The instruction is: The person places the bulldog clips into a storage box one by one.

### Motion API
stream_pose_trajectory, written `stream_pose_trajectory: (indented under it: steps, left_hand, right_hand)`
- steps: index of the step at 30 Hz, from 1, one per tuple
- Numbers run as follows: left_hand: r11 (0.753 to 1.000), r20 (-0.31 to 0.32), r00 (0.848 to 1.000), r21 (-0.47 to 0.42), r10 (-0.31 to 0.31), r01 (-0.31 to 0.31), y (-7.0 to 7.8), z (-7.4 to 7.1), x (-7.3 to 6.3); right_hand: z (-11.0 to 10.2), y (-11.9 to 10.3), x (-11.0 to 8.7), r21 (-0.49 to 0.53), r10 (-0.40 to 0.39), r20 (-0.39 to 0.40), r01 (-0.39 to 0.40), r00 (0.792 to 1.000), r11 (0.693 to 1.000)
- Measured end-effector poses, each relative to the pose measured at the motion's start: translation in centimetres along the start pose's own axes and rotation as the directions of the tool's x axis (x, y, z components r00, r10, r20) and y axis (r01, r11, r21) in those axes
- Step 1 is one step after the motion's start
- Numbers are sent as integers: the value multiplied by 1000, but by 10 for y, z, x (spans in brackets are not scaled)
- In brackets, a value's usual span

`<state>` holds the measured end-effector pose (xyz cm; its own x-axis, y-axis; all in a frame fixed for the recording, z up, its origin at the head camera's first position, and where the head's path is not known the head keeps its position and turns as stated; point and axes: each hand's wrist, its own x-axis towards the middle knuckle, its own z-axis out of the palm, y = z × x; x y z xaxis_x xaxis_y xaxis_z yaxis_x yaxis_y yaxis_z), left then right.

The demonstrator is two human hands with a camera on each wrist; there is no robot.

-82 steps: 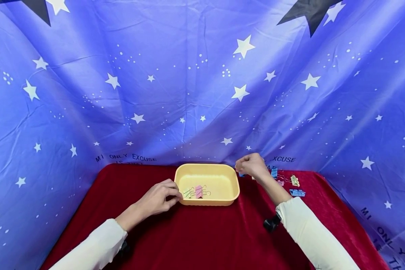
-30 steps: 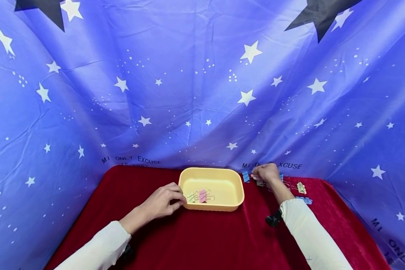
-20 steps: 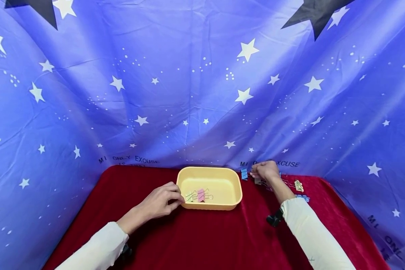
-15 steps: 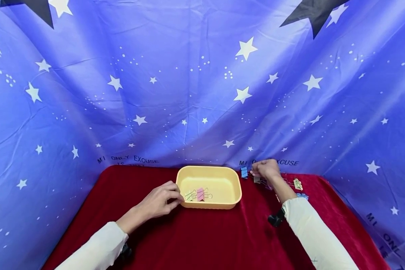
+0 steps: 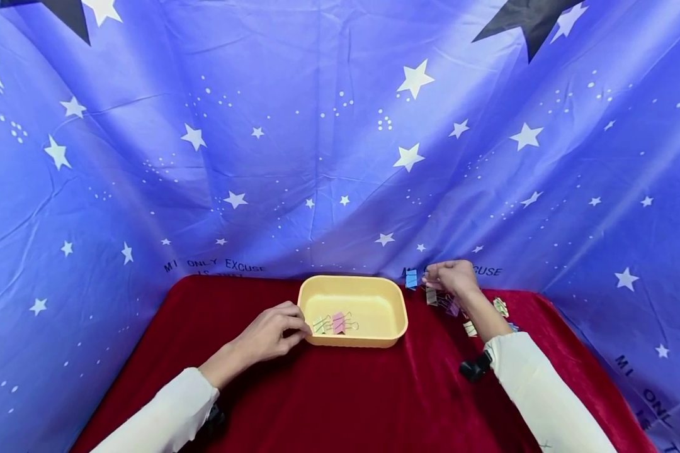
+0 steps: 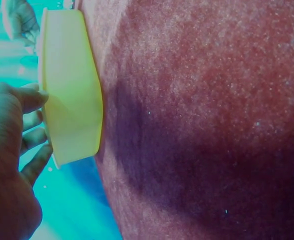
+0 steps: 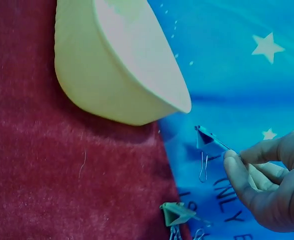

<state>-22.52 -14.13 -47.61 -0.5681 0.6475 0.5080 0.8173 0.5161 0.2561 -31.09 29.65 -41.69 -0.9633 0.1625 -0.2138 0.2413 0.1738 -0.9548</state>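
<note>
My left hand (image 5: 272, 330) holds the left end of a yellow plastic bin (image 5: 351, 342), thumb and fingers at its rim. Inside the bin, near its front left, lie a pale green binder clip (image 5: 320, 325) and a pink binder clip (image 5: 339, 323). Beyond the bin's right end, my right hand (image 5: 453, 277) pinches a blue binder clip (image 7: 209, 142) by one wire handle between thumb and index finger. The clip's other wire handle hangs down. A greenish binder clip (image 7: 177, 214) lies on the cloth below that hand in the right wrist view.
On the red cloth (image 5: 351, 396), right of the bin, lie a purple clip (image 5: 452, 307) and two pale yellow clips, one nearer (image 5: 470, 329) and one farther (image 5: 501, 306). The sleeve partly hides another blue clip (image 5: 514, 327). Blue starry fabric (image 5: 317, 157) rises behind.
My right hand reached to the blue binder clip, took hold of its wire handle and has raised it slightly. My left hand stays at the bin's left end.
</note>
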Motion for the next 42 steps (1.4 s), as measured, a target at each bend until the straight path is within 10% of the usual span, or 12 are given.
stream_pose_trajectory:
  steps: [21,42]
  left_hand:
    - [1000,12,1000,13,-1,1,-2,0,2]
    - [999,29,999,3,-34,34,0,0,1]
  right_hand:
    - [34,-31,-46,9,-70,175,69,982,998]
    - [80,-9,-64,-94,-84,261,112,962,989]
